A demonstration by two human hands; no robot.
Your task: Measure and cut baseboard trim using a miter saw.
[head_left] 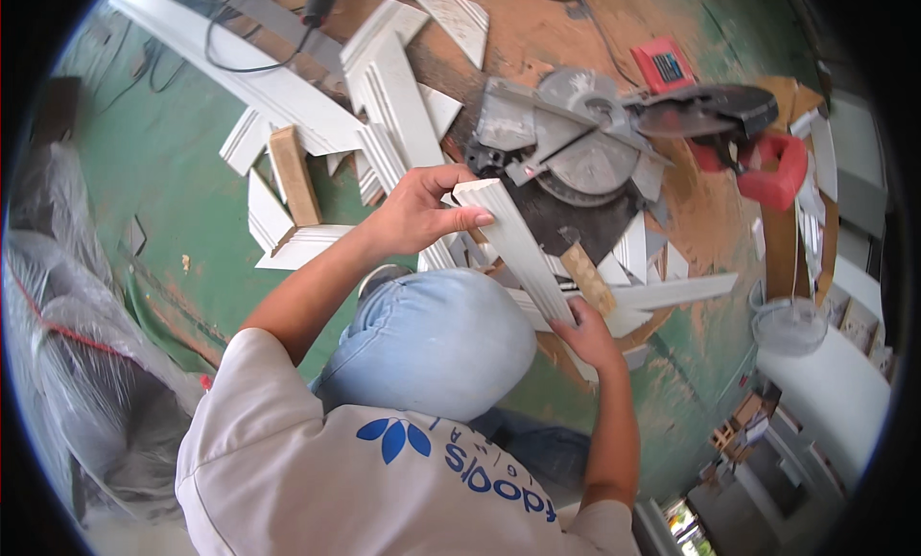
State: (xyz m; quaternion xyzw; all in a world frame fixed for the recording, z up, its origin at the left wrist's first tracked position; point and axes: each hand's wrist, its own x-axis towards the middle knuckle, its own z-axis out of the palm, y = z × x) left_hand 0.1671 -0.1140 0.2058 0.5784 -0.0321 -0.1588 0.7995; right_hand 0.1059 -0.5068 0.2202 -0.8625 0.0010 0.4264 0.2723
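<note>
A short length of white grooved trim moulding (518,254) slants across in front of my bent knee, held between both hands. My left hand (427,209) pinches its upper end, with the thumb lying over the grooved face. Around the lower end, the fingers of my right hand (583,333) are closed. Just beyond the piece stands a mitre saw (585,139) with a round grey metal table. Its dark blade (705,110) and red handle (775,167) lean out to the right. Cut white moulding pieces lie under and around my hands.
White moulding offcuts (398,95) and a long white board (240,62) lie at the far left, near a wooden block (295,177). Sawdust covers the green floor covering (187,225). Clear plastic sheeting (86,335) drapes the left side. A clear tub (790,326) stands at right.
</note>
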